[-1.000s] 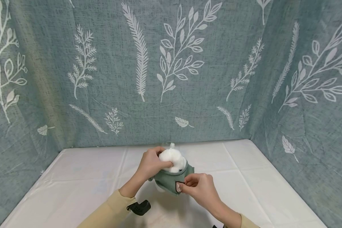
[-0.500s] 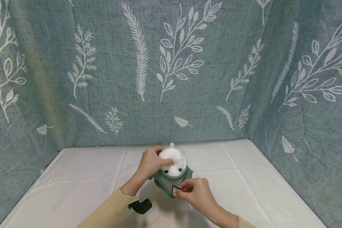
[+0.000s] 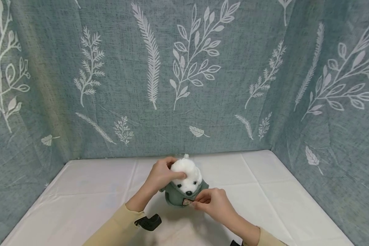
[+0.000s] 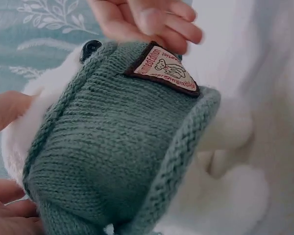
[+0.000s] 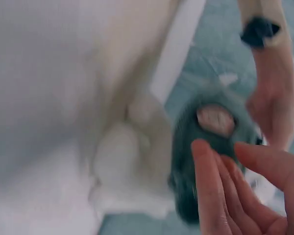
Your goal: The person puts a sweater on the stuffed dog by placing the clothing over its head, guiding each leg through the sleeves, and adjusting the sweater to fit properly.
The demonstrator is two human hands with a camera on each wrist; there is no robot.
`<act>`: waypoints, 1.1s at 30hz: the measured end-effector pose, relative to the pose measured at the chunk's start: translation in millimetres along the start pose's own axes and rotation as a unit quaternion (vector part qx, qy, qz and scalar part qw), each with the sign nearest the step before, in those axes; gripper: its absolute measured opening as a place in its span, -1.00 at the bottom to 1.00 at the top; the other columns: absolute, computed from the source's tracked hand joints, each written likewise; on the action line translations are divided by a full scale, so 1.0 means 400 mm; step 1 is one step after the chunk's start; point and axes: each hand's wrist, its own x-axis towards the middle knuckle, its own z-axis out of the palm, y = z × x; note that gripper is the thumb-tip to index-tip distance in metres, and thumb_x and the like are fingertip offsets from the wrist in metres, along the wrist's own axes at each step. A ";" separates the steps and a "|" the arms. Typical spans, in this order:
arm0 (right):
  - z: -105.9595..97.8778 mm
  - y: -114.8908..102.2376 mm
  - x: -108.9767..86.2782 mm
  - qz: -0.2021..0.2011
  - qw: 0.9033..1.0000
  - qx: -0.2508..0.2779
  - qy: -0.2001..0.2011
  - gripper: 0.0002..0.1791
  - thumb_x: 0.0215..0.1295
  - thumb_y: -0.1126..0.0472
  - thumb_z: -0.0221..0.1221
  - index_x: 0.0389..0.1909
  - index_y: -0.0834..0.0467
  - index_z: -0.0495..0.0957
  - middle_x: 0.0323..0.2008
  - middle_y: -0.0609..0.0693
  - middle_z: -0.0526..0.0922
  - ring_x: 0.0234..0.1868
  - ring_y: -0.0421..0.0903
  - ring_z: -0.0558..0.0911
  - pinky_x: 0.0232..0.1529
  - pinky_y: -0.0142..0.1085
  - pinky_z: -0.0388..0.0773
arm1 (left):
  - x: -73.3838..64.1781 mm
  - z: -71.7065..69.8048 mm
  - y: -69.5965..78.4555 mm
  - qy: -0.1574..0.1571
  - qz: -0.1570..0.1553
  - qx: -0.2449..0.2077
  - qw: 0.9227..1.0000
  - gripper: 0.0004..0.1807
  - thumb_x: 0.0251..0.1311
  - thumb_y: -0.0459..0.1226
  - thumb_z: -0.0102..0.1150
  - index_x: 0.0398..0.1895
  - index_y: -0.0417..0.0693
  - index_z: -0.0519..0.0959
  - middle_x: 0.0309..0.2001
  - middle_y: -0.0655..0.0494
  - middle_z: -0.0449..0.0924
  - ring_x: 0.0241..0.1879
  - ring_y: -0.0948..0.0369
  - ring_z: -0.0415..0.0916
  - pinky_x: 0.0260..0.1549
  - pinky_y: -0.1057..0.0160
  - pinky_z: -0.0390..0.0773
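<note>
A white plush bear (image 3: 187, 171) with black eyes and nose sits upright around the middle of the table, wearing a green knitted sweater (image 4: 112, 132). My left hand (image 3: 164, 176) grips the bear's head from the left, thumb across the forehead. The sweater's collar lies below the nose, and a brown-edged label (image 4: 164, 71) shows on its front. My right hand (image 3: 213, 205) is at the sweater's front, fingertips right by the label. In the right wrist view its thumb and fingers (image 5: 208, 171) are apart, with no cloth between them. White legs (image 4: 235, 196) stick out below the hem.
A white cloth (image 3: 110, 191) covers the table, with fold lines across it. Blue-green curtains (image 3: 117, 85) with white leaf prints rise behind and at both sides. A black strap device (image 3: 149, 222) sits at the left wrist.
The sweater's collar has slid down from over the bear's face, uncovering first the eyes, then the nose. The right hand dipped, rose slightly and let go of the sweater. The left hand kept its hold.
</note>
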 end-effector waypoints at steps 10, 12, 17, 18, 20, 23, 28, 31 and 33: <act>-0.119 0.050 0.059 -0.021 0.998 0.042 0.052 -0.81 0.16 0.11 0.31 -0.26 0.12 0.64 -0.32 0.01 0.72 -0.30 -0.12 0.69 -0.30 -0.38 0.63 | -0.007 -0.011 -0.014 -0.019 0.034 -0.017 0.999 -0.48 -0.13 -0.12 0.49 -0.03 0.01 0.59 -0.13 0.05 0.62 -0.19 0.16 0.55 -0.28 0.17 0.59; -0.129 0.067 0.075 -0.025 0.998 0.053 0.027 -0.70 0.16 0.09 0.32 -0.12 0.12 0.62 -0.18 0.04 0.70 -0.17 -0.10 0.67 -0.21 -0.41 0.61 | -0.008 -0.011 -0.019 -0.020 0.037 -0.023 0.999 -0.48 -0.12 -0.12 0.49 -0.02 0.01 0.58 -0.11 0.04 0.62 -0.18 0.16 0.55 -0.27 0.17 0.59; -0.132 0.091 0.115 -0.027 0.996 0.058 -0.065 -0.56 0.16 0.09 0.31 0.06 0.14 0.55 -0.04 0.08 0.66 -0.06 -0.06 0.65 -0.13 -0.38 0.59 | -0.006 -0.011 -0.021 -0.016 0.036 -0.032 0.999 -0.48 -0.11 -0.14 0.48 -0.01 0.00 0.58 -0.11 0.04 0.61 -0.19 0.16 0.55 -0.27 0.17 0.59; -0.131 0.093 0.121 -0.026 0.996 0.053 -0.072 -0.56 0.16 0.09 0.32 0.05 0.13 0.56 -0.06 0.07 0.66 -0.08 -0.07 0.66 -0.15 -0.36 0.60 | -0.006 -0.010 -0.021 -0.016 0.036 -0.034 0.999 -0.48 -0.10 -0.14 0.48 -0.01 0.00 0.58 -0.11 0.04 0.61 -0.19 0.16 0.55 -0.27 0.17 0.59; -0.125 0.101 0.131 -0.022 0.995 0.053 -0.077 -0.58 0.15 0.11 0.32 0.03 0.16 0.57 -0.13 0.08 0.68 -0.16 -0.10 0.67 -0.18 -0.32 0.61 | -0.005 -0.010 -0.022 -0.017 0.036 -0.037 0.999 -0.49 -0.10 -0.15 0.47 -0.01 -0.01 0.58 -0.11 0.04 0.61 -0.19 0.17 0.55 -0.27 0.17 0.59; -0.117 0.105 0.138 -0.001 0.995 0.069 -0.075 -0.63 0.13 0.16 0.34 -0.06 0.21 0.59 -0.27 0.08 0.70 -0.27 -0.09 0.70 -0.21 -0.19 0.64 | -0.002 -0.009 -0.024 -0.017 0.035 -0.037 0.999 -0.50 -0.10 -0.16 0.47 -0.02 -0.02 0.58 -0.11 0.04 0.61 -0.18 0.16 0.55 -0.26 0.17 0.59; -0.107 0.103 0.141 0.046 0.993 0.098 -0.056 -0.72 0.09 0.22 0.36 -0.21 0.27 0.61 -0.39 0.05 0.67 -0.36 -0.03 0.71 -0.22 -0.04 0.65 | 0.003 -0.009 -0.027 -0.016 0.020 -0.040 0.999 -0.51 -0.11 -0.18 0.48 -0.04 -0.01 0.59 -0.12 0.05 0.63 -0.16 0.15 0.56 -0.23 0.14 0.60; -0.102 0.106 0.144 0.067 0.993 0.093 -0.041 -0.76 0.06 0.24 0.37 -0.27 0.27 0.63 -0.43 0.03 0.67 -0.41 -0.04 0.71 -0.26 -0.06 0.66 | 0.005 -0.009 -0.029 -0.019 0.011 -0.049 0.999 -0.55 -0.11 -0.21 0.47 -0.07 -0.02 0.60 -0.14 0.04 0.64 -0.18 0.15 0.57 -0.23 0.13 0.60; -0.098 0.112 0.148 0.082 0.992 0.090 -0.037 -0.79 0.06 0.26 0.37 -0.29 0.26 0.64 -0.46 0.02 0.68 -0.44 -0.06 0.70 -0.28 -0.08 0.67 | 0.006 -0.010 -0.032 -0.022 0.009 -0.059 0.998 -0.57 -0.10 -0.24 0.45 -0.08 -0.05 0.60 -0.15 0.02 0.65 -0.19 0.15 0.57 -0.24 0.13 0.60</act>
